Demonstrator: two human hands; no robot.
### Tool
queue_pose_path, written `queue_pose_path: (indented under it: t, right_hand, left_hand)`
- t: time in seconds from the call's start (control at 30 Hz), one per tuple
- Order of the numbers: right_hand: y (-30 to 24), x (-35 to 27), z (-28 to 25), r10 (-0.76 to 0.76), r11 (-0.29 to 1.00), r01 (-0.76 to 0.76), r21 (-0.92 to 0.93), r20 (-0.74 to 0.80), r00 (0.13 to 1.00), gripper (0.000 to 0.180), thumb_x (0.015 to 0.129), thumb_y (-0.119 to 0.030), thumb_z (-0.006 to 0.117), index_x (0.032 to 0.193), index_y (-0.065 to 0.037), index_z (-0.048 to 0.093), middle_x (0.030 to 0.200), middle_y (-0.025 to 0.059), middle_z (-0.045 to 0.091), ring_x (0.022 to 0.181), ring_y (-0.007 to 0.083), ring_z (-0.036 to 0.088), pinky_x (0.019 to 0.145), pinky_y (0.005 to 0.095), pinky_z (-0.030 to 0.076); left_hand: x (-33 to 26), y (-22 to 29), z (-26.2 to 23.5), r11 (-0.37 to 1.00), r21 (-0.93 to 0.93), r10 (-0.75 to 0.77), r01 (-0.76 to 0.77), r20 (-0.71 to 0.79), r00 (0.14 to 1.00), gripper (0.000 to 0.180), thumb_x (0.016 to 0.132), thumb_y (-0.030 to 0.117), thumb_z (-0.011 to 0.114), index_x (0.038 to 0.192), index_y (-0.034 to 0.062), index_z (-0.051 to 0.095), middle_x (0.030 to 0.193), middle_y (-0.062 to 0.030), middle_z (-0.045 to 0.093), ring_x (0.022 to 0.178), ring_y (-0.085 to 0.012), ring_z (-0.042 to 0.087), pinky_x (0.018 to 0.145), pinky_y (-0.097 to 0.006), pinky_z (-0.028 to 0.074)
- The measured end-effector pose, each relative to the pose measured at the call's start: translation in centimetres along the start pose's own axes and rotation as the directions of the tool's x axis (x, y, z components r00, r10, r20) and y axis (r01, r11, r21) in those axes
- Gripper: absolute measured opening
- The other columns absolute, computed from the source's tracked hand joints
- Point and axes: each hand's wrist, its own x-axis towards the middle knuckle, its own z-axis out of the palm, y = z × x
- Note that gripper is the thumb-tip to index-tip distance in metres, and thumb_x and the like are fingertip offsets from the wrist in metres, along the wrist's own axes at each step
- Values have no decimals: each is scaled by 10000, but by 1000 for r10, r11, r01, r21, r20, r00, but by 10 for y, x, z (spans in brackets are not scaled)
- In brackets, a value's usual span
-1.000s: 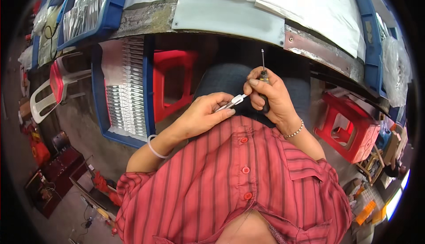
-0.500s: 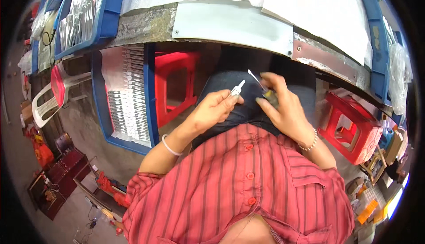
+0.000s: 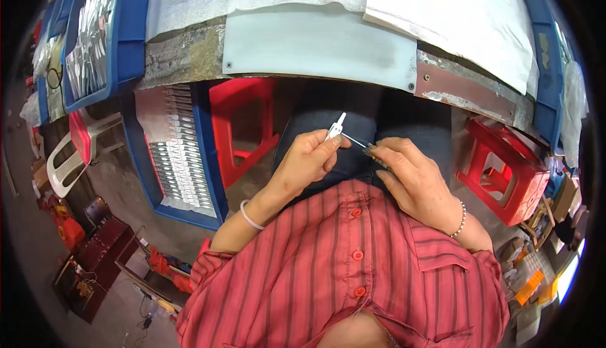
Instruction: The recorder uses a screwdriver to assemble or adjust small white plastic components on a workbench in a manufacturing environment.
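The left one of two fisheye cameras on the person's head looks steeply down past the striped shirt (image 3: 303, 247), with the hands (image 3: 413, 172) close at mid-view, the tabletop (image 3: 189, 54) across the upper part and the floor (image 3: 117, 307) farther below.

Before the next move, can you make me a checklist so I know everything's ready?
1. Left hand gripping the small white narrow-tipped piece: ok.
2. Right hand holding the thin-shafted screwdriver: ok.
3. Screwdriver pointed at the piece: ok, its shaft slants toward the piece's right side.
4. Screwdriver tip seated in the piece: cannot tell, too small.
5. Slim parts lined up in the blue tray on the person's left: ok.
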Motion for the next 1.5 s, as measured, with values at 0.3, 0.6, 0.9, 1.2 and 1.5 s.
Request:
queue_pose_path:
  t: [0.3, 0.6, 0.9, 1.2, 1.5]
  right_hand:
    - [10, 6, 6, -26, 1000, 26, 5, -51, 998, 322, 822, 6, 616, 1138, 19, 558, 1013, 161, 595, 800, 278, 632, 670, 347, 517]
    - [13, 1, 20, 8, 951, -11, -310, -10, 1000, 264, 810, -71, 655, 1064, -14, 611, 716, 146, 575, 589, 290, 599, 516, 389, 478]
    - [26, 12, 21, 41, 998, -35, 51, -103, 994, 277, 851, -86, 598, 1111, 10, 603, 785, 178, 627, 556, 251, 602, 493, 306, 467]
    - [27, 17, 23, 378, 826, -394, 404, 121, 918, 300, 857, -77, 600, 1140, 17, 629, 1015, 179, 677, 827, 349, 673, 705, 387, 539]
    - [3, 26, 19, 106, 830, 46, -556, 237, 966, 425, 849, -139, 585, 1270, -89, 572, 649, 113, 547, 506, 239, 579, 467, 362, 474]
  left_hand:
    - [7, -18, 5, 922, 338, 238, -190, -105, 966, 229, 984, 172, 478, 916, -17, 587, 594, -35, 495, 509, -98, 460, 475, -272, 375]
    - [16, -29, 11, 558, 747, 549, -362, -4, 836, 166, 971, 113, 465, 888, -31, 456, 722, -250, 596, 706, -448, 597, 549, -477, 440]
    - [33, -38, 10, 449, 774, 668, -447, 42, 743, 154, 948, 83, 493, 857, -34, 449, 633, -280, 543, 610, -474, 563, 487, -512, 397]
    - [32, -38, 6, 381, 842, 680, -383, 25, 732, 154, 949, 86, 486, 858, -32, 444, 589, -271, 536, 571, -467, 567, 462, -516, 414]
    - [32, -38, 4, 480, 754, 665, -450, 22, 746, 163, 953, 92, 482, 866, -35, 430, 602, -268, 537, 591, -466, 569, 467, -495, 405]
